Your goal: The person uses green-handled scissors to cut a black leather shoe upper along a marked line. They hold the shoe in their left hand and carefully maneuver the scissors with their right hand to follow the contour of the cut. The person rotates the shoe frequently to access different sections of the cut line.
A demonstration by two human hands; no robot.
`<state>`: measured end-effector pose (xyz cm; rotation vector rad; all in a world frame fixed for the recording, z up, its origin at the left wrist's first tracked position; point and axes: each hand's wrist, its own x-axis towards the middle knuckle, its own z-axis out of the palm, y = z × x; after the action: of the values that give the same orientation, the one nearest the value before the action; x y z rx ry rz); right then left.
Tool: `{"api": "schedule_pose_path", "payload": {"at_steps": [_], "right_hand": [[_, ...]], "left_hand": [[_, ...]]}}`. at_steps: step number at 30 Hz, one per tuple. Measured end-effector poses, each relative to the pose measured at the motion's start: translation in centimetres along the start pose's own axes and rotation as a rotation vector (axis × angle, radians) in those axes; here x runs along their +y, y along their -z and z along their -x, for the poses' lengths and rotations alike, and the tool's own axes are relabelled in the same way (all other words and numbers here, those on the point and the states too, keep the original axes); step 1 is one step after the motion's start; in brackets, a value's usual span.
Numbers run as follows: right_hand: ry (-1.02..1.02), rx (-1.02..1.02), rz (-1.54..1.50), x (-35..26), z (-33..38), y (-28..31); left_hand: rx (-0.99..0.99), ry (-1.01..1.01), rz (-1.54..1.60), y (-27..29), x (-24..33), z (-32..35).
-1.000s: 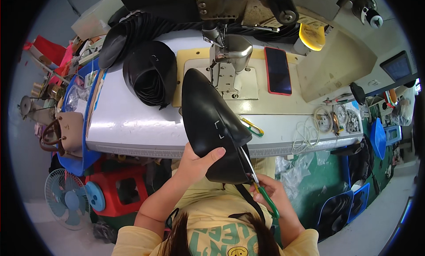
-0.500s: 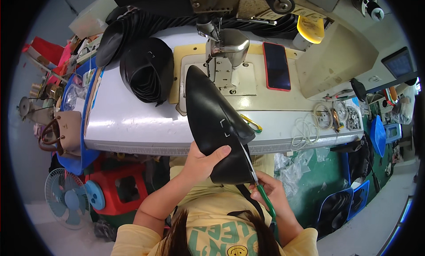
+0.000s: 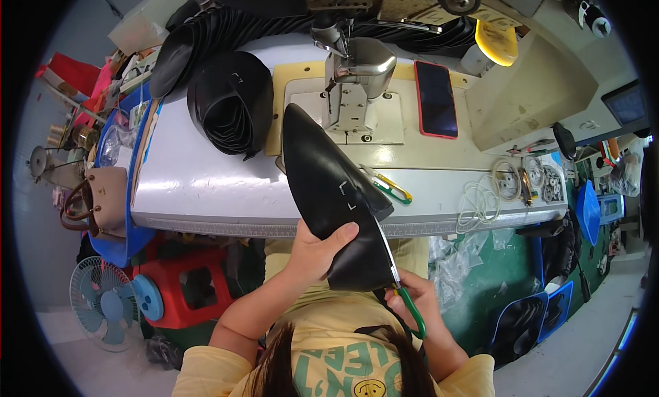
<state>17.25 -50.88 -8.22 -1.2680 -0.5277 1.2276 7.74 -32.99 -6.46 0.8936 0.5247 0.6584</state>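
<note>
My left hand (image 3: pixel 316 251) grips a curved black leather-like piece (image 3: pixel 321 174), its thumb lying on top near two small white corner marks. The piece tilts up and away from me, its pointed end towards the sewing machine (image 3: pixel 357 67). In my right hand (image 3: pixel 417 299), closed at the lower right of the piece, are green-handled scissors (image 3: pixel 410 309). Their metal blade runs along the piece's right edge; the other blade is hidden, so I cannot tell how far they are spread. Thread snips with a green and yellow handle (image 3: pixel 394 188) lie on the table just beyond.
A curled stack of black pieces (image 3: pixel 230 105) sits left of the machine, with a long row of more behind. A red-edged phone (image 3: pixel 436 98) lies right of the needle area. White cord (image 3: pixel 478 203) and bobbins (image 3: pixel 551 184) are at the table's right. Below left stand a red stool (image 3: pixel 180 284) and fan (image 3: pixel 108 302).
The view has shifted slightly, so the table things sit a little further right. Both hands keep their holds; the scissors and the black piece have barely moved.
</note>
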Motion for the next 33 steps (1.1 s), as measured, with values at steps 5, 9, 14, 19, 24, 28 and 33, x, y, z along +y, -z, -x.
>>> {"api": "schedule_pose_path", "payload": {"at_steps": [5,9,14,19,24,28,33], "right_hand": [[0.066,-0.009,0.122,-0.3,-0.6,0.5],[0.084,-0.001,0.118,0.1,-0.7,0.5],[0.092,-0.071,0.105,-0.1,-0.4,1.2],[0.001,-0.128,-0.068,-0.3,-0.2,1.1],[0.004,-0.153,-0.103,-0.4,-0.7,0.3],[0.014,-0.115,-0.039,-0.3,-0.5,0.1],[0.047,-0.088,0.039,-0.6,-0.5,0.1]], "left_hand": [[-0.014,-0.095,-0.084,0.4,-0.2,0.3],[-0.09,-0.074,-0.089,0.4,0.0,0.4],[-0.13,-0.079,-0.13,0.6,0.6,0.8],[-0.159,-0.073,-0.095,0.7,0.8,1.2],[-0.169,-0.081,-0.074,0.8,0.8,1.5],[-0.168,-0.101,-0.076,0.8,0.8,1.5],[-0.17,-0.103,-0.084,1.1,0.8,1.6]]}}
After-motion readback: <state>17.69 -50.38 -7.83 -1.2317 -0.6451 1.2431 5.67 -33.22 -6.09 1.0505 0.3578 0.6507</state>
